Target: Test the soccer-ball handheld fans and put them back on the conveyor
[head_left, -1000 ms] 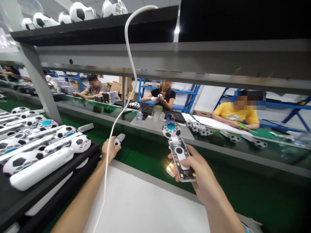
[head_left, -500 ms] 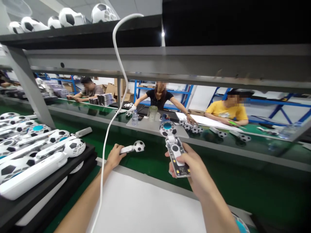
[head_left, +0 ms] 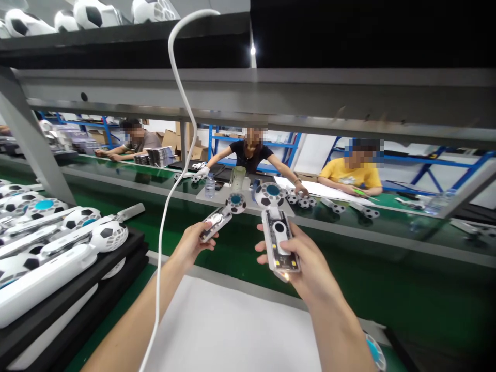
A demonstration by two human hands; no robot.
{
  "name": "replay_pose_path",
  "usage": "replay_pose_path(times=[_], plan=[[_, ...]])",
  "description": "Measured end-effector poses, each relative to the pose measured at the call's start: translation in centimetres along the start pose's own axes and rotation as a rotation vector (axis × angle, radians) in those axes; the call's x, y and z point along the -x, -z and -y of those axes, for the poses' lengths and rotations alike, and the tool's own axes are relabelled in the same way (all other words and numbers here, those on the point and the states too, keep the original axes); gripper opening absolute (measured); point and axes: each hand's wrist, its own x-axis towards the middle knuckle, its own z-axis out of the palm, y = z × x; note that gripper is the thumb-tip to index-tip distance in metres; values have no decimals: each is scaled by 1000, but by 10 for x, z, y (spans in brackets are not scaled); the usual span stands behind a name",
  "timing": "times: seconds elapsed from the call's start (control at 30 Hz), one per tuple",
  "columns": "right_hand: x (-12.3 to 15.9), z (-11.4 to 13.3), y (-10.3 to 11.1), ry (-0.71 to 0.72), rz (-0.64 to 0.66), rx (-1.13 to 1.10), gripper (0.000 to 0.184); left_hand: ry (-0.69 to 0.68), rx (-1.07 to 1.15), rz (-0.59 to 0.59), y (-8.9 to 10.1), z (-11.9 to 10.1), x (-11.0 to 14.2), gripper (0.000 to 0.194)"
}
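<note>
My left hand (head_left: 190, 242) is closed on the handle of a small football-patterned handheld fan (head_left: 236, 203). Its round head has a blue centre and points away, up and to the right. In my right hand (head_left: 310, 257) is a second, nearer football-patterned fan (head_left: 270, 195), held upright, with my thumb on the white strip of its handle. Circuit parts show through the handle's clear face, and a small light glows at its lower end. Both fans are above the green belt, their heads apart.
Trays of similar fans (head_left: 109, 236) are stacked at left. A white cable (head_left: 165, 212) hangs in front of my left forearm. White sheet (head_left: 236, 330) covers the near surface; a shelf beam (head_left: 232, 95) crosses overhead. Across the belt, co-workers sit near a bottle (head_left: 210, 186) and more fans (head_left: 335, 207).
My left hand has raised its fan from low over the belt and turned it, so the blue centre and clear handle show. The right fan has tilted slightly; a light shows at its lower end.
</note>
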Motion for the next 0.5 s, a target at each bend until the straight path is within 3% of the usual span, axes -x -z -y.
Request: replay_pose_path(times=[0.17,0.27,0.37,0.5], plan=[[0,5,2,-112,-19,-320,41,134,359,170,-33,-35,41,31],[1,7,4,-156,-31,-389,40,247,647,337,-46,-46,65,28],[6,7,4,-110,57,-322,39,295,839,434,-56,-52,86,29],[14,8,-2,27,131,-88,45,166,802,387,-63,-57,100,25]])
